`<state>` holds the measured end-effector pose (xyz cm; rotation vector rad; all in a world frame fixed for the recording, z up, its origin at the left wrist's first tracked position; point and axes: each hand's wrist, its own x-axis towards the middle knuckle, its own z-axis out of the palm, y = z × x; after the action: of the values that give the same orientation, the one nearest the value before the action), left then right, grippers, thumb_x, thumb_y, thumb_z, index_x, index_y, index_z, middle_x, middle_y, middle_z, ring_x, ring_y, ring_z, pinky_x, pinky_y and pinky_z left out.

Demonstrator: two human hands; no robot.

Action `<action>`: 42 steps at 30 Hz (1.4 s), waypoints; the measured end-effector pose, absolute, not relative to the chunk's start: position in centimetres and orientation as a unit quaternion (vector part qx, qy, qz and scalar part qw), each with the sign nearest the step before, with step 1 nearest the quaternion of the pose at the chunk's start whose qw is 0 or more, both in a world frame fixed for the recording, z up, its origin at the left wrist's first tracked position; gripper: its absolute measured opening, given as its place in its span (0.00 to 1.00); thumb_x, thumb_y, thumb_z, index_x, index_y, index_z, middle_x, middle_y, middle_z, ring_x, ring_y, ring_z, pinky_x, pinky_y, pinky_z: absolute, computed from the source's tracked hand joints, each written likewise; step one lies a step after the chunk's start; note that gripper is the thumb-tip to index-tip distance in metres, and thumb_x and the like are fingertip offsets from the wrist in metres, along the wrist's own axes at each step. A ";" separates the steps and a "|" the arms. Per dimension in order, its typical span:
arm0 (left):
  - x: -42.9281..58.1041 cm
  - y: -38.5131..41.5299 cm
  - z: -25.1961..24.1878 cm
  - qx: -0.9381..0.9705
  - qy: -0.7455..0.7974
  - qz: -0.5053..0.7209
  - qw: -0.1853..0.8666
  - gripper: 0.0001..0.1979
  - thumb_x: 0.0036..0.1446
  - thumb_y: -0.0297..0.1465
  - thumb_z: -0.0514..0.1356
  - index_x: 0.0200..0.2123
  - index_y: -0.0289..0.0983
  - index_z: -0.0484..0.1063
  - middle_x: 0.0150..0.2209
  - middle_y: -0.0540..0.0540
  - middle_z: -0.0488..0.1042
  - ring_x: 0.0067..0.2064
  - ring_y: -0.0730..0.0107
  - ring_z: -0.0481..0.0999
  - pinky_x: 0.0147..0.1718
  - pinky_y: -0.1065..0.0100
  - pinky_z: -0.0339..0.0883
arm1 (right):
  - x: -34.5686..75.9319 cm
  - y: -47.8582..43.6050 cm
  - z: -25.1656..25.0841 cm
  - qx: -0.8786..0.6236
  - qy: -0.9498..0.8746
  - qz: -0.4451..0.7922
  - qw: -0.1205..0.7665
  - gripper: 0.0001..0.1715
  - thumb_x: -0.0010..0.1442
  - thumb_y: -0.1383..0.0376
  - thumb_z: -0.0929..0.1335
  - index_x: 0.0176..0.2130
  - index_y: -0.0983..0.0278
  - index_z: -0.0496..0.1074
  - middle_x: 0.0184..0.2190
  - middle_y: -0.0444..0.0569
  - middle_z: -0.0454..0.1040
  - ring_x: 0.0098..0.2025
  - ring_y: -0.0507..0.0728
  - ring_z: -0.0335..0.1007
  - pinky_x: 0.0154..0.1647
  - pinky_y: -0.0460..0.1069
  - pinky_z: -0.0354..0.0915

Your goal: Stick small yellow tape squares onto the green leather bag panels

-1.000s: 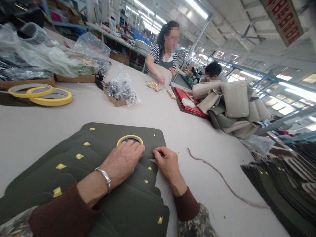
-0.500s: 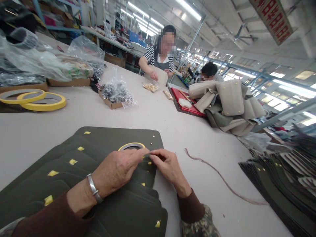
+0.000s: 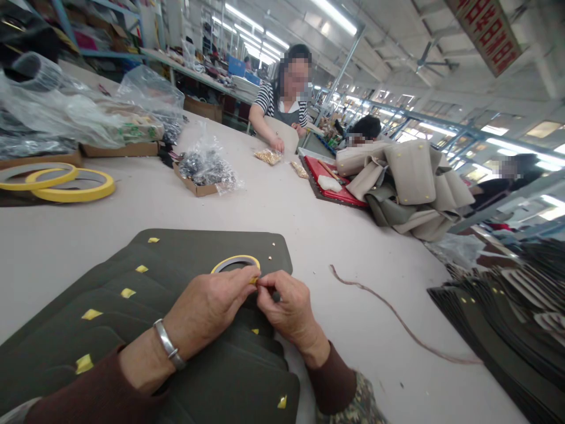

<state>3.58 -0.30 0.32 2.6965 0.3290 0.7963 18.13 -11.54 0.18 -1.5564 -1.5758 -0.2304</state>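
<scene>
My left hand (image 3: 212, 303), with a silver bangle at the wrist, holds a roll of yellow tape (image 3: 236, 259); its fingers hide most of the roll. At the roll's near edge, the thumb and forefinger of my right hand (image 3: 286, 303) are pinched at the tape's end, close to my left fingertips. Below both hands lie overlapping dark green panels (image 3: 194, 368), fanned out. Small yellow tape pieces (image 3: 128, 292) dot the panels, and two tiny metal studs (image 3: 271, 257) show near the top panel's right edge.
Two larger yellow tape rolls (image 3: 73, 193) lie at left. Farther back is a small cardboard box (image 3: 205, 188) of plastic-wrapped parts. Beige pieces (image 3: 410, 176) are heaped by a red board (image 3: 324, 176). A cord (image 3: 397, 321) and stacked dark panels (image 3: 494, 330) lie right. A co-worker (image 3: 282, 106) sits opposite.
My right hand has moved slightly left and down, closer to the tape roll, with its fingers more curled. My left hand has stayed nearly in place. Another person has appeared at far right.
</scene>
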 end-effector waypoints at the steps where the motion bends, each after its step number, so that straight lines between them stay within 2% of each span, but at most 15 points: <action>1: 3.6 -0.3 0.4 0.941 0.119 0.272 0.161 0.11 0.66 0.31 0.50 0.47 0.40 0.69 0.42 0.47 0.80 0.36 0.70 0.80 0.32 0.72 0.71 | 18.1 -11.5 0.2 -0.631 -0.630 -0.095 0.443 0.09 0.57 0.73 0.65 0.30 0.64 0.73 0.24 0.46 0.75 0.24 0.51 0.70 0.27 0.45 0.65; 5: 3.7 -0.4 0.5 0.940 0.133 0.253 0.186 0.09 0.66 0.30 0.50 0.40 0.40 0.70 0.35 0.50 0.78 0.34 0.71 0.77 0.32 0.73 0.67 | 17.4 -11.6 0.6 -0.671 -0.578 -0.040 0.463 0.08 0.54 0.71 0.66 0.27 0.64 0.74 0.22 0.45 0.74 0.22 0.50 0.68 0.26 0.44 0.64; 8: 3.6 -1.0 1.2 0.938 0.143 0.258 0.181 0.10 0.65 0.28 0.49 0.34 0.40 0.69 0.30 0.51 0.75 0.31 0.71 0.74 0.29 0.72 0.64 | 16.9 -11.5 1.2 -0.708 -0.480 0.103 0.508 0.06 0.52 0.68 0.67 0.26 0.64 0.74 0.19 0.43 0.74 0.20 0.50 0.67 0.22 0.44 0.63; 11: 3.5 -1.5 3.2 0.932 0.132 0.283 0.182 0.13 0.67 0.29 0.47 0.33 0.39 0.69 0.29 0.51 0.73 0.30 0.72 0.73 0.29 0.72 0.63 | 17.5 -10.8 1.8 -0.692 -0.352 0.268 0.570 0.05 0.50 0.65 0.68 0.26 0.65 0.73 0.15 0.41 0.71 0.16 0.50 0.67 0.18 0.43 0.62; 14: 4.2 -1.1 5.6 0.936 0.131 0.291 0.150 0.13 0.68 0.32 0.47 0.35 0.39 0.69 0.32 0.50 0.74 0.32 0.71 0.73 0.31 0.70 0.64 | 19.8 -9.7 2.0 -0.671 -0.272 0.342 0.599 0.07 0.46 0.63 0.71 0.25 0.66 0.73 0.14 0.41 0.71 0.15 0.49 0.67 0.17 0.44 0.66; 17: 5.5 0.4 6.3 0.961 0.156 0.217 0.074 0.09 0.67 0.31 0.50 0.38 0.39 0.69 0.34 0.48 0.75 0.35 0.68 0.74 0.32 0.69 0.64 | 22.2 -8.9 1.8 -0.670 -0.232 0.342 0.617 0.13 0.43 0.60 0.74 0.27 0.68 0.75 0.16 0.41 0.73 0.16 0.48 0.67 0.19 0.43 0.68; 21: 6.8 2.3 4.1 0.985 0.145 0.092 0.028 0.07 0.63 0.24 0.52 0.38 0.39 0.69 0.36 0.46 0.75 0.40 0.63 0.73 0.34 0.67 0.66 | 23.6 -8.8 0.9 -0.671 -0.218 0.339 0.623 0.18 0.42 0.57 0.75 0.28 0.69 0.76 0.17 0.43 0.74 0.16 0.48 0.68 0.18 0.42 0.67; 25: 6.2 1.8 2.5 0.988 0.147 0.034 0.033 0.10 0.62 0.21 0.51 0.38 0.38 0.70 0.38 0.45 0.74 0.41 0.61 0.72 0.35 0.64 0.68 | 23.8 -9.4 0.0 -0.691 -0.212 0.373 0.582 0.18 0.42 0.56 0.76 0.26 0.68 0.74 0.17 0.43 0.73 0.16 0.49 0.69 0.18 0.43 0.66; 29: 4.8 0.0 3.0 0.986 0.144 -0.020 0.085 0.13 0.61 0.19 0.50 0.38 0.40 0.70 0.36 0.47 0.74 0.39 0.61 0.73 0.34 0.63 0.69 | 24.1 -9.7 -0.2 -0.699 -0.205 0.399 0.557 0.18 0.42 0.56 0.75 0.27 0.68 0.74 0.16 0.43 0.73 0.16 0.49 0.69 0.19 0.44 0.68; 38: 4.0 -0.7 2.3 0.982 0.146 -0.016 0.122 0.12 0.60 0.20 0.51 0.37 0.40 0.70 0.36 0.47 0.74 0.38 0.60 0.72 0.33 0.62 0.69 | 23.1 -10.0 0.3 -0.737 -0.260 0.401 0.478 0.12 0.47 0.60 0.73 0.27 0.67 0.75 0.16 0.41 0.72 0.16 0.48 0.67 0.18 0.42 0.66; 42: 3.9 -0.6 1.7 0.983 0.138 0.017 0.123 0.10 0.61 0.21 0.51 0.36 0.40 0.70 0.35 0.47 0.74 0.38 0.59 0.72 0.34 0.60 0.69 | 22.3 -10.3 0.3 -0.764 -0.326 0.344 0.437 0.09 0.53 0.62 0.70 0.29 0.66 0.76 0.17 0.41 0.71 0.18 0.48 0.67 0.19 0.42 0.65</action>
<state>3.93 -0.59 1.68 2.8653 0.4036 0.0490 22.34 -10.25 0.32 -1.9004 -0.8114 0.8562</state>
